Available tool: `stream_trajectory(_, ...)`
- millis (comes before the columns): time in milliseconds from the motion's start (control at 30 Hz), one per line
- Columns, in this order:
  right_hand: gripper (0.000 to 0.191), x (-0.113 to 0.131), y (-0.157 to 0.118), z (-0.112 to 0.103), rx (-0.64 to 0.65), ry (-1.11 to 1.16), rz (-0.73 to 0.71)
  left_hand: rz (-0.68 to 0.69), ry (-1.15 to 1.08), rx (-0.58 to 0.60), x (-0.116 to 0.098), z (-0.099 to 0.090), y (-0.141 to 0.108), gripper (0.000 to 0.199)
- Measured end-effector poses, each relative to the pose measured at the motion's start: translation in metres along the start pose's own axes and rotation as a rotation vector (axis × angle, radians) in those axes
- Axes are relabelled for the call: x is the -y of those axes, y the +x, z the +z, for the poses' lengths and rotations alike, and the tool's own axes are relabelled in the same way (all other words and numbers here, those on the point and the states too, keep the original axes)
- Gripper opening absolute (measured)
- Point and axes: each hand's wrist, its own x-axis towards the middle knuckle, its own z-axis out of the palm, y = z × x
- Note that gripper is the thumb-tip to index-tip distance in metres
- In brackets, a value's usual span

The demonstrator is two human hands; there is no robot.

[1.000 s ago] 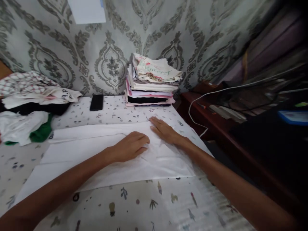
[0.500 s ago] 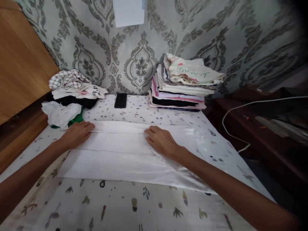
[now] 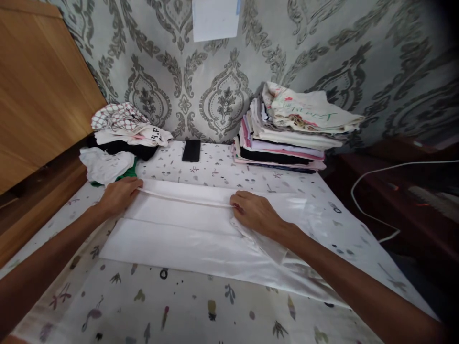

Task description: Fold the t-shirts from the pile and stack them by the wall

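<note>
A white garment lies spread in a long folded strip across the patterned bed sheet. At its far left corner, my left hand pinches the folded edge. My right hand grips the same edge further right, fingers curled over the cloth. Between the two hands the edge is drawn up into a thin raised line. Beneath my right wrist the cloth is bunched and wrinkled. The exact kind of garment does not show.
Rumpled clothes are heaped at the back left beside a wooden cabinet. A black phone lies near the patterned curtain. A tall stack of folded clothes stands back right. A white cable hangs beyond the right edge.
Both hands have closed on the far edge of the white garment and lifted it slightly, where it lay flatter before. The camera view has turned a little left.
</note>
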Motion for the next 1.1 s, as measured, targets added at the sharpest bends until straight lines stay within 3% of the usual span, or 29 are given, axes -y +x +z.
stream_trajectory(200, 0.016, 0.002, 0.000, -0.001, 0.022, 0.023, -0.010, -0.015, -0.016, 0.014, 0.001, 0.000, -0.005, 0.030)
stream_trajectory(400, 0.015, -0.003, 0.000, -0.010, 0.086, 0.050, -0.103, 0.075, -0.002, 0.081, 0.002, -0.003, -0.007, 0.030)
stream_trajectory(600, 0.030, -0.011, 0.006, -0.013, 0.102, 0.114, -0.116, 0.183, 0.113, 0.190, 0.004, -0.020, -0.002, 0.029)
stream_trajectory(733, 0.031, -0.009, 0.015, -0.011, 0.083, 0.082, -0.094, 0.147, 0.102, 0.297, 0.007, -0.030, 0.008, 0.032)
stream_trajectory(800, 0.028, -0.004, 0.023, -0.007, 0.018, 0.092, -0.061, 0.096, 0.033, 0.212, -0.005, -0.027, 0.016, 0.036)
stream_trajectory(900, 0.030, 0.006, 0.037, 0.008, -0.082, 0.131, -0.098, 0.100, -0.192, 0.007, -0.048, -0.007, 0.030, 0.046)
stream_trajectory(1000, 0.052, 0.014, 0.048, 0.029, -0.010, 0.116, -0.202, 0.237, -0.320, 0.044, -0.092, 0.023, 0.038, 0.054)
stream_trajectory(1100, 0.061, 0.015, 0.051, 0.047, 0.063, 0.103, -0.228, 0.267, -0.273, 0.132, -0.098, 0.043, 0.038, 0.063)
